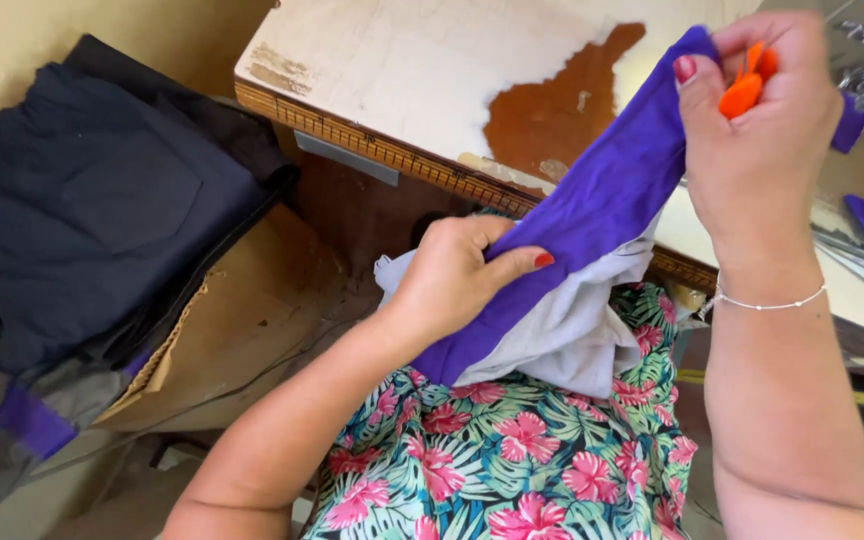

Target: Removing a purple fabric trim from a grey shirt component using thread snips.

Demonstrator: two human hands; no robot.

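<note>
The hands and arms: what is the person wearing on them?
Both forearms are bare, with no sleeves in view. The left hand has red-painted nails, and so does the right hand. A thin bracelet of small pale beads circles the right wrist. No rings or watch show.

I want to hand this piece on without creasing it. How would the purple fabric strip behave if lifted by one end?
Probably floppy: the purple fabric strip sags between the left hand and right hand. Likely light, since pinched fingers hold it.
</note>
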